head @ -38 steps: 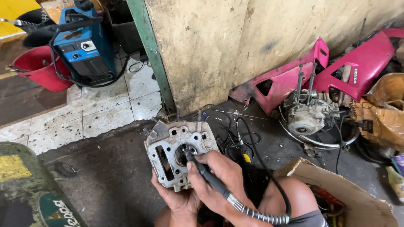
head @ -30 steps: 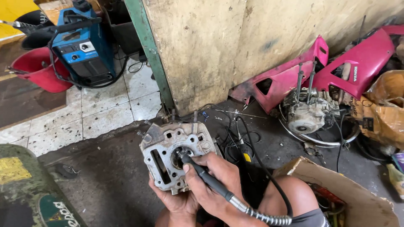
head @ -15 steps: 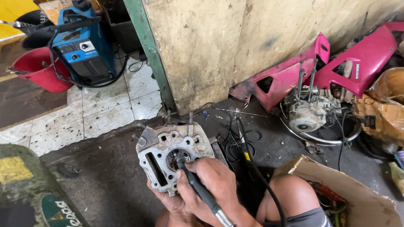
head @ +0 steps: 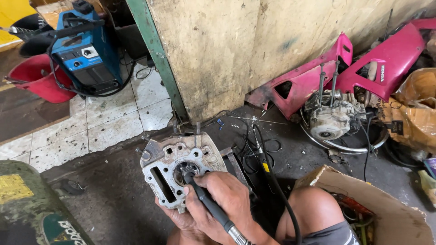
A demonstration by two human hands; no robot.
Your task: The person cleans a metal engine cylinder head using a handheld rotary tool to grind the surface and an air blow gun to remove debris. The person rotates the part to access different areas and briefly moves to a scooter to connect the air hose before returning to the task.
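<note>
A grimy aluminium engine cylinder head (head: 170, 162) is held up at the bottom centre, its flat face toward me. My left hand (head: 178, 218) cups it from underneath, mostly hidden behind it. My right hand (head: 223, 199) grips a slim black rotary tool handpiece (head: 208, 203) on a flexible metal shaft (head: 238, 236). The tool's tip sits inside the round chamber opening (head: 186, 171) of the head.
A bare knee (head: 313, 208) and an open cardboard box (head: 368, 199) are at the lower right. An engine block (head: 330, 119) and pink fairings (head: 313, 77) lie right. A blue welding machine (head: 86, 54) and red tub (head: 38, 79) stand upper left; black cables (head: 254, 145) cross the floor.
The cylinder head and both hands have shifted left and slightly down in the view. The tool tip has stayed in the round opening throughout.
</note>
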